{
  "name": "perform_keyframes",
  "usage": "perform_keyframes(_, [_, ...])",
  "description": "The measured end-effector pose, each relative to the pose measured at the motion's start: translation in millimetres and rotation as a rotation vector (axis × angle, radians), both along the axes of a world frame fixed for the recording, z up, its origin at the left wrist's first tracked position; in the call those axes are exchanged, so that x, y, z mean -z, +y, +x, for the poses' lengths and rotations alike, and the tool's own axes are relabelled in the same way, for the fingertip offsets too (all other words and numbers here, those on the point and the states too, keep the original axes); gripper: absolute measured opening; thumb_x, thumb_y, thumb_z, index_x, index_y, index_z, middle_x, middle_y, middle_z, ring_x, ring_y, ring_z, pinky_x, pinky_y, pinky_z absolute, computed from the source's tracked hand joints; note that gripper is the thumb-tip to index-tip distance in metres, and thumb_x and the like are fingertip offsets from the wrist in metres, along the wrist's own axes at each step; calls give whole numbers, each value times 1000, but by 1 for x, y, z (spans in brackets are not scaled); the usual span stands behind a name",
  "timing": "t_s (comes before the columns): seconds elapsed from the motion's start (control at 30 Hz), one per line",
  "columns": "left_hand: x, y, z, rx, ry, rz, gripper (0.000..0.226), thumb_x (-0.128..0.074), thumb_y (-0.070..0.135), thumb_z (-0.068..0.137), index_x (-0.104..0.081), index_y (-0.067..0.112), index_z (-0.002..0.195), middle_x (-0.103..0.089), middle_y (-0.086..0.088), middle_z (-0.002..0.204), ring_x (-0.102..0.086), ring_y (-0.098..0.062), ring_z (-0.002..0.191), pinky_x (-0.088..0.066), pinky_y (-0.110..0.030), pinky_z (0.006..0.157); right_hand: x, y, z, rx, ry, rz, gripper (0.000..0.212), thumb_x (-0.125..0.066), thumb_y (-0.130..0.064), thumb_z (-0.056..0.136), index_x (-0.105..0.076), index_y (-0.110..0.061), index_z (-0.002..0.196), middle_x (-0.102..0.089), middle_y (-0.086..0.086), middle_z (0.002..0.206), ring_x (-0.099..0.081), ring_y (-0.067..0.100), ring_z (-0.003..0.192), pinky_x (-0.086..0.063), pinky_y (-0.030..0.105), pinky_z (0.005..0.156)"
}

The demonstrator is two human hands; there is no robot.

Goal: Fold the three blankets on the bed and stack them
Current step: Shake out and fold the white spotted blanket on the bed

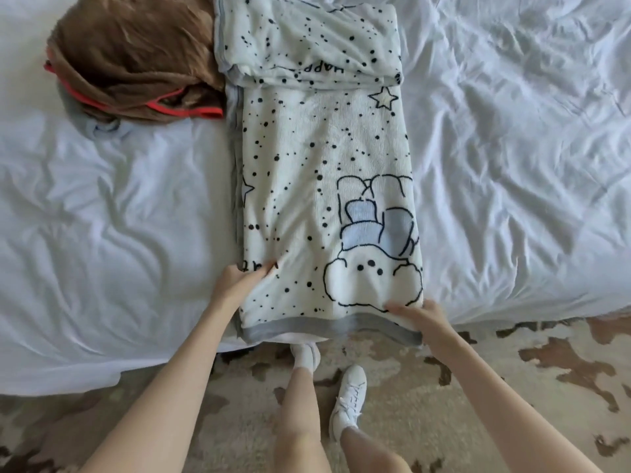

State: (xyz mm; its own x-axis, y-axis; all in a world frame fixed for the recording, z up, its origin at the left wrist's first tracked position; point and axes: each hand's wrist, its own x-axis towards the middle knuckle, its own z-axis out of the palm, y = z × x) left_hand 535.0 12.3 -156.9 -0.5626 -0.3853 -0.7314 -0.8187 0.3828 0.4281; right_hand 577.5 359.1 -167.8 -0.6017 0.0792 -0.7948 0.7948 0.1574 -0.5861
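A pale blanket (324,186) with black dots, stars and a cartoon figure lies as a long folded strip down the middle of the bed, its far end doubled over. My left hand (239,279) pinches its near left edge, thumb on top. My right hand (418,315) grips the near right corner by the grey border. A brown fleece blanket (136,56) with red trim lies crumpled at the far left. A bit of grey-blue cloth (102,126) peeks from under it.
The bed's white sheet (512,131) is wrinkled on both sides of the strip. The bed's near edge runs just below my hands. My legs and white shoes (348,401) stand on a beige patterned rug (512,387).
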Motion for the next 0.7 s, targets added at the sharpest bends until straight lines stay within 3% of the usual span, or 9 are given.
perform_keyframes(0.1, [6,5,35,-26,-37,61,92,-76,68,66,-56,-3,121,-63,-2,96,-60,-19,89,-45,-31,73,-6,-3,15,0,26,-133,38,-85,-28,69,-72,-19,104,-77,2,93,-73,18,83,-57,28,64])
perform_keyframes(0.2, [6,7,53,-49,-30,149,80,-81,59,66,-60,2,118,-66,-8,114,-62,-23,103,-48,-32,80,-7,0,22,-9,30,-181,45,-86,-35,64,-71,-23,105,-76,1,95,-73,18,85,-58,30,66])
perform_keyframes(0.23, [5,7,57,-66,-15,194,70,-83,54,67,-63,6,114,-68,-5,114,-64,-19,104,-49,-30,81,-6,3,23,5,32,-188,43,-85,-34,66,-70,-25,105,-76,1,96,-73,20,86,-59,33,68])
perform_keyframes(0.3, [-3,8,62,-97,61,254,37,-83,44,70,-68,20,95,-75,10,94,-68,-6,87,-50,-20,69,-7,12,23,51,43,-182,40,-83,-28,69,-68,-24,107,-76,5,98,-72,26,87,-60,41,72])
perform_keyframes(0.37, [-11,8,64,-92,173,281,19,-80,38,76,-69,28,87,-75,19,82,-69,-3,83,-48,-17,65,-14,21,21,93,60,-211,44,-81,-23,70,-66,-16,111,-74,10,99,-72,32,87,-60,44,69])
perform_keyframes(0.47, [-34,4,61,-38,340,317,20,-73,38,83,-69,34,102,-75,18,98,-69,-3,95,-50,-22,79,-34,28,12,160,122,-310,37,-76,-16,73,-66,-12,108,-74,11,94,-72,30,81,-59,36,61])
perform_keyframes(0.57, [-62,-4,42,-14,420,359,29,-70,34,87,-67,29,115,-74,13,107,-70,-5,98,-52,-24,82,-59,26,-12,186,228,-356,4,-68,-11,81,-71,-12,79,-71,7,74,-70,23,65,-55,26,53])
perform_keyframes(0.7, [-94,-12,-6,-196,370,394,37,-77,35,79,-71,15,109,-78,-3,96,-74,-21,89,-58,-29,73,-91,13,-63,228,294,-447,20,-59,-14,87,-70,-13,70,-67,4,63,-65,17,53,-50,20,45])
